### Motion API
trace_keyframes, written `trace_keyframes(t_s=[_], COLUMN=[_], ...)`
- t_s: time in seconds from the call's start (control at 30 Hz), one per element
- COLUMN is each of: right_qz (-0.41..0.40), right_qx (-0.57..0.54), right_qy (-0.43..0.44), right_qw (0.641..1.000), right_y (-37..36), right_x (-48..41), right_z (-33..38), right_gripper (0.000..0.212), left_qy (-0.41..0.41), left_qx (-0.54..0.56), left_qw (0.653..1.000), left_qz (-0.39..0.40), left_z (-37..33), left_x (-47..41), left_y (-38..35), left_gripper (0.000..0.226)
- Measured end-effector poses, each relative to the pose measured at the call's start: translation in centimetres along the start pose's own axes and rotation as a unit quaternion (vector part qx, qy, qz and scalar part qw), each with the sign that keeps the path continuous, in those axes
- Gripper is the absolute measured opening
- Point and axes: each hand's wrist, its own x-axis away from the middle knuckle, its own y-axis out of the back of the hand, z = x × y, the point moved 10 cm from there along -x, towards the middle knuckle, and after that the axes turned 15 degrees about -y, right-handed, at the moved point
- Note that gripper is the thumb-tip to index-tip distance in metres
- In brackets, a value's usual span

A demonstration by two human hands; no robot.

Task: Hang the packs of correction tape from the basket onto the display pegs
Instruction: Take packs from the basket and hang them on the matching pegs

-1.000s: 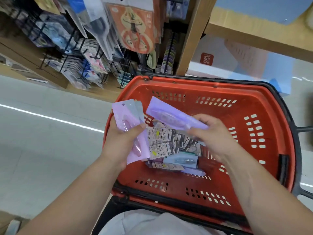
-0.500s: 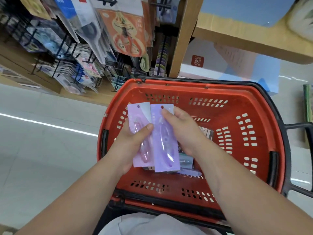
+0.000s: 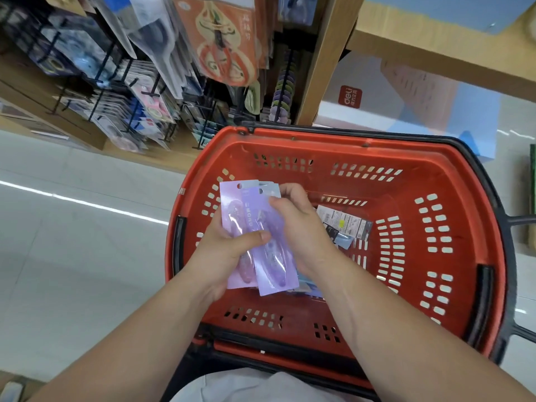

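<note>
Several packs (image 3: 271,265) beside left basket rim (image 3: 197,181)

Correction tape packs (image 3: 262,245) held above red basket (image 3: 348,142)
Purple, fanned, hang-holes uppermost, gripped by left hand (image 3: 229,252) and right hand (image 3: 303,227); loose packs (image 3: 345,221) lie flat on the basket floor; display pegs (image 3: 131,117) beyond the far rim.

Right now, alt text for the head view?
Both hands hold a small fan of purple correction tape packs over a red basket: the left hand grips their middle, the right hand pinches their upper edge. Loose packs lie in the basket; stocked display pegs stand beyond on the left.
</note>
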Motion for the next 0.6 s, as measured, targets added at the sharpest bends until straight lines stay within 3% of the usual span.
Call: trace_keyframes(t_s=[0.07,0.17,0.23,0.33,0.4,0.53,0.6], right_qz=[0.009,0.038,0.041,-0.055,-0.105,-0.105,-0.110], right_qx=[0.012,0.061,0.057,0.084,0.175,0.336,0.441], right_qy=[0.002,0.011,0.003,-0.046,-0.095,-0.167,-0.166], right_qw=[1.000,0.997,0.997,0.994,0.974,0.921,0.875], right_y=[0.5,1.0,2.2,6.7,9.5,11.4,11.1], right_x=[0.3,1.3,1.4,-0.9,-3.6,-8.9,-11.2], right_z=[-0.4,-1.0,-1.7,-3.6,-5.7,-10.2,-11.4], right_gripper=[0.025,0.046,0.033,0.019,0.033,0.061,0.066], left_qy=[-0.005,-0.012,-0.010,-0.031,-0.060,-0.065,-0.055], left_qx=[0.015,0.045,0.062,0.052,0.022,-0.023,-0.033], left_qw=[0.999,0.997,0.994,0.993,0.992,0.987,0.987], left_qz=[-0.027,-0.069,-0.091,-0.103,-0.109,-0.142,-0.148], left_z=[0.1,-0.2,-0.5,-1.8,-3.1,-3.7,-3.4], left_x=[-0.1,-0.3,-0.4,-0.5,-0.5,0.3,0.8], left_y=[0.5,1.0,1.6,2.8,4.1,7.2,8.3], left_gripper=[0.051,0.036,0.030,0.043,0.047,0.063,0.074])
